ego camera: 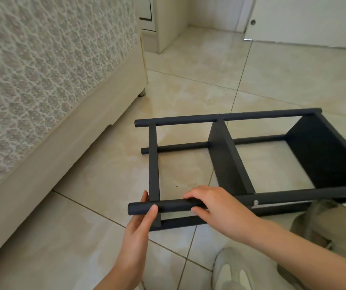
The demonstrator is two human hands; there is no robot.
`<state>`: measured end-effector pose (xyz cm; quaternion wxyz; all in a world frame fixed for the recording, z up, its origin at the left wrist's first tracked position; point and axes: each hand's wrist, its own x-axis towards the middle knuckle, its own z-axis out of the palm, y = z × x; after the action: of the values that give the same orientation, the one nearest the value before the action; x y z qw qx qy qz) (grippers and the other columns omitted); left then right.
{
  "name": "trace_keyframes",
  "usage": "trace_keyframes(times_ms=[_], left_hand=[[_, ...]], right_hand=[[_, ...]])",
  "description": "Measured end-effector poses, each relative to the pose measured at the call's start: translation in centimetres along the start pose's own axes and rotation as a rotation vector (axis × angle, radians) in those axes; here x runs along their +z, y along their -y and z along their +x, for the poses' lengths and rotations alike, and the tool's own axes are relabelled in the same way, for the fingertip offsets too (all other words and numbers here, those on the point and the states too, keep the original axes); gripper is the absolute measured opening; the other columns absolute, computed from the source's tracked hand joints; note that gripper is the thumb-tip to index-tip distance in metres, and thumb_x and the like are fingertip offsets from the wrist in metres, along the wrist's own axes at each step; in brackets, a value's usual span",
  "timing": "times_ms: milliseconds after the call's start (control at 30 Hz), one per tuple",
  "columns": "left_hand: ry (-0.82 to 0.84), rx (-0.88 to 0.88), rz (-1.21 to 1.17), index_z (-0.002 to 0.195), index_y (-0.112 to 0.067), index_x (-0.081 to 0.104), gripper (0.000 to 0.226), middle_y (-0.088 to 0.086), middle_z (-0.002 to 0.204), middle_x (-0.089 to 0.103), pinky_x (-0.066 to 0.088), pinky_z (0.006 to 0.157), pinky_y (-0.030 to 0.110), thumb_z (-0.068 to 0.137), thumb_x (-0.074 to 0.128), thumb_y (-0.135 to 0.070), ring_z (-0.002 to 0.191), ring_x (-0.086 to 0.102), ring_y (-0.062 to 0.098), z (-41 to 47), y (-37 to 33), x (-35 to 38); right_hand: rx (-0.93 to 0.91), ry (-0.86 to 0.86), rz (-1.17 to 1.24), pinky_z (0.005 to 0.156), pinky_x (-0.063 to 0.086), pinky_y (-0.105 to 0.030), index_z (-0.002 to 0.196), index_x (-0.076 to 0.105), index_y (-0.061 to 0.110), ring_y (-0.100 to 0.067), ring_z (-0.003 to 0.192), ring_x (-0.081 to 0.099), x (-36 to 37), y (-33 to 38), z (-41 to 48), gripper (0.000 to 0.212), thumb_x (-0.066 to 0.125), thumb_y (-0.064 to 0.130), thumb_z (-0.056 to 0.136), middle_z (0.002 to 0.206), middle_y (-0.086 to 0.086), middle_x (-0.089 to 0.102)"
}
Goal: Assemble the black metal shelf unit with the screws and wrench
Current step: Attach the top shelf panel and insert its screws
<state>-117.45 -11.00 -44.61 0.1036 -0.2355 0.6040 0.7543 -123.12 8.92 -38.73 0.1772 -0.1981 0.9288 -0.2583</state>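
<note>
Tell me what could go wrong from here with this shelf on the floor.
The shelf unit lies on its side on glossy tiles, so it may slide or scratch them. Both the left hand and right hand grip the near pole beside the end panel; fingers could get pinched if that joint shifts.

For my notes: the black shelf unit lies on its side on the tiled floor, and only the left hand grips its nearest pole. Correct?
Not only the left. In the head view the left hand and the right hand both grip the nearest pole of the black shelf unit, which lies on its side on the tiled floor.
</note>
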Motion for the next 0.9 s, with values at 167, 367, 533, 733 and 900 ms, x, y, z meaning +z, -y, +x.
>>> trace_keyframes(times_ms=[167, 367, 533, 733, 900], left_hand=[[-0.041, -0.033, 0.017, 0.104, -0.062, 0.064, 0.044, -0.032, 0.124, 0.063, 0.034, 0.108, 0.034, 0.06, 0.07, -0.07, 0.122, 0.054, 0.0, -0.2, -1.3, 0.3], [-0.035, 0.077, 0.033, 0.132, -0.058, 0.047, 0.067, -0.044, 0.109, 0.062, 0.035, 0.105, 0.035, 0.069, 0.065, -0.067, 0.118, 0.053, -0.002, -0.5, -5.1, 0.9], [-0.023, 0.178, 0.058, 0.14, -0.053, 0.046, 0.074, -0.047, 0.109, 0.059, 0.034, 0.104, 0.034, 0.069, 0.064, -0.065, 0.115, 0.053, -0.003, -1.2, -10.5, 2.3], [-0.027, 0.273, 0.098, 0.139, -0.048, 0.052, 0.056, -0.033, 0.115, 0.06, 0.029, 0.102, 0.034, 0.085, 0.068, -0.05, 0.114, 0.054, 0.001, -1.4, -17.5, 4.5], [-0.039, 0.344, 0.211, 0.141, -0.036, 0.053, 0.053, -0.019, 0.117, 0.06, 0.028, 0.11, 0.041, 0.092, 0.065, -0.047, 0.123, 0.05, 0.014, -1.2, -23.6, 6.5]], right_hand=[[0.033, -0.059, -0.132, 0.089, 0.048, -0.028, 0.117, 0.06, 0.034, -0.007, 0.101, 0.054, -1.5, 0.4, -0.9, 0.023, 0.059, 0.034, 0.095, 0.106, 0.014, 0.058], [0.085, -0.111, -0.205, 0.089, 0.05, -0.031, 0.125, 0.056, 0.033, -0.009, 0.105, 0.055, -4.3, 1.1, -2.1, 0.029, 0.056, 0.023, 0.098, 0.112, 0.013, 0.057], [0.08, -0.176, -0.196, 0.089, 0.05, -0.026, 0.127, 0.055, 0.035, -0.007, 0.104, 0.055, -7.3, 2.8, -2.0, 0.031, 0.055, 0.021, 0.099, 0.113, 0.013, 0.058], [0.068, -0.239, -0.137, 0.088, 0.047, -0.017, 0.124, 0.058, 0.032, -0.005, 0.102, 0.058, -12.1, 4.6, -1.7, 0.028, 0.056, 0.02, 0.098, 0.113, 0.011, 0.061], [0.055, -0.307, -0.035, 0.088, 0.04, -0.012, 0.127, 0.058, 0.028, -0.005, 0.107, 0.058, -16.0, 5.9, -1.1, 0.032, 0.058, 0.017, 0.097, 0.118, 0.009, 0.062]])
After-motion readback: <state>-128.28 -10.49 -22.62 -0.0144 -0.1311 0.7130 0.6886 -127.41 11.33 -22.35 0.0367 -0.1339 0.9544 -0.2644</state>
